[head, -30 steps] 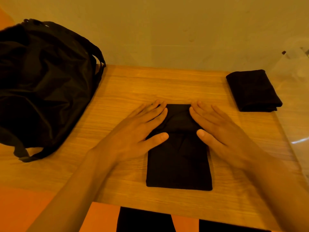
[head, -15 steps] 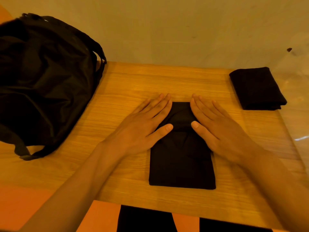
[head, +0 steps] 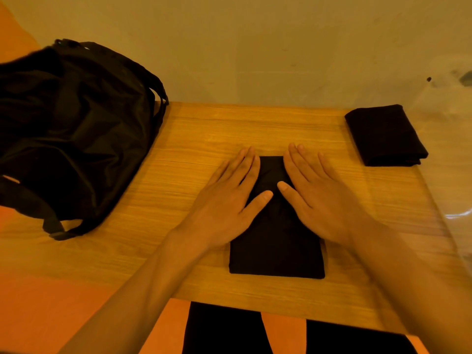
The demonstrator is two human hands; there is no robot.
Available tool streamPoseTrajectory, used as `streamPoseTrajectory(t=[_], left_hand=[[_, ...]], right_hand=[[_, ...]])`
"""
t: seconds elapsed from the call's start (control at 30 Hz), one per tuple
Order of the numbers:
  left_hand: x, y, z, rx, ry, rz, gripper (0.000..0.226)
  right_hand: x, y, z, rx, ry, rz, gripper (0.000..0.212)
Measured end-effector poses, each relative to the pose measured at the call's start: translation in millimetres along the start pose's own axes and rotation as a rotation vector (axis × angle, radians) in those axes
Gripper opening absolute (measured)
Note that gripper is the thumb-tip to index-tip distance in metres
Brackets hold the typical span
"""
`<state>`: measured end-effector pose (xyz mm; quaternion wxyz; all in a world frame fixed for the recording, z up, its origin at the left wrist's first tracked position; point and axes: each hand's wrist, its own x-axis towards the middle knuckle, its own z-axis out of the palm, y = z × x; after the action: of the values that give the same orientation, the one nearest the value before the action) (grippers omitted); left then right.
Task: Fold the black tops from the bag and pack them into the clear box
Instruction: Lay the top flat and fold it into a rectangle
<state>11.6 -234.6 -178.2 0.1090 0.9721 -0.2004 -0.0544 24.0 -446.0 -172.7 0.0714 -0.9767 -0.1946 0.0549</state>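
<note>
Both straight-fingered, our left hand (head: 229, 200) and right hand (head: 321, 198) have slid inward, pressing the black top (head: 277, 251); packing seems next.

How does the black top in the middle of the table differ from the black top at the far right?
The left hand and right hand press flat on the middle top; nobody touches the far-right top. The middle top is a long, narrow rectangle; the far-right top looks squarer, with layers showing at its near edge. Both are black, folded.
</note>
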Motion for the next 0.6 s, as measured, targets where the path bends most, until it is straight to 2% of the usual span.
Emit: streamPoseTrajectory(t=[0.1, 0.2, 0.3, 0.47, 0.6], left_hand=[[-3.6, -3.9, 0.0, -0.118, 0.043, 0.014, 0.087], [-15.2, -2.0, -9.1, -0.330, 0.196, -0.010, 0.078], [-37.1, 2.6, -14.3, -0.238, 0.301, 0.059, 0.077], [-87.3, 16.4, 4.3, -0.094, 0.278, 0.323, 0.067], [-120.5, 13.8, 19.7, -0.011, 0.302, 0.376, 0.055]], right_hand=[[-10.9, 8.4, 1.4, 0.097, 0.014, 0.032, 0.083], [-29.4, 10.5, -2.3, 0.183, 0.084, 0.052, 0.084], [-54.4, 3.3, -6.5, 0.171, 0.120, -0.012, 0.080], [-95.9, -10.8, -1.1, 0.091, 0.120, -0.209, 0.070], [-126.9, -13.1, 10.3, 0.007, 0.256, -0.283, 0.053]])
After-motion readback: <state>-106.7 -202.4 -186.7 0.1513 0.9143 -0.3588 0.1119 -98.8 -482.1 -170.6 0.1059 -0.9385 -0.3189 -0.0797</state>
